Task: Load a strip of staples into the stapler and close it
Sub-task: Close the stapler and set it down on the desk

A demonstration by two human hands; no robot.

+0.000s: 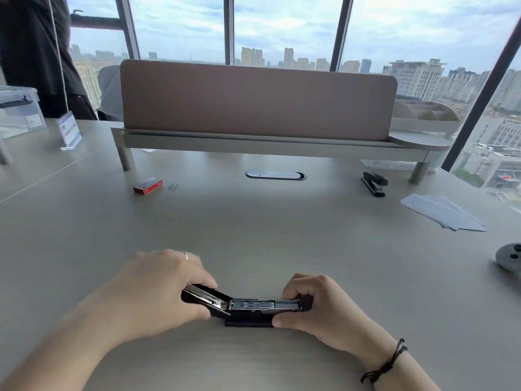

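Black plastic and bright metal fill our grip: our left hand (166, 289) is clamped around the stapler's (245, 307) swung-back top cover (204, 301), thumb below and fingers over it, while our right hand (313, 304) pinches the front end of the base, thumb pressed along its near edge. We have the stapler lying open on the desk (253, 227) just in front of us, its cover folded leftward and its magazine channel (262, 304) facing up. We judge the task roughly at its midpoint: the stapler is opened, but we cannot tell whether a strip already sits in the channel, whose pale right section may be staples or bare rail. Closing is clearly not yet done. Well apart, toward the far left of the desk, a red staple box (147, 185) lies with a loose staple strip (173, 185) just beside it. A second, closed black stapler (374, 183) rests at far right, near some white papers (444, 211).
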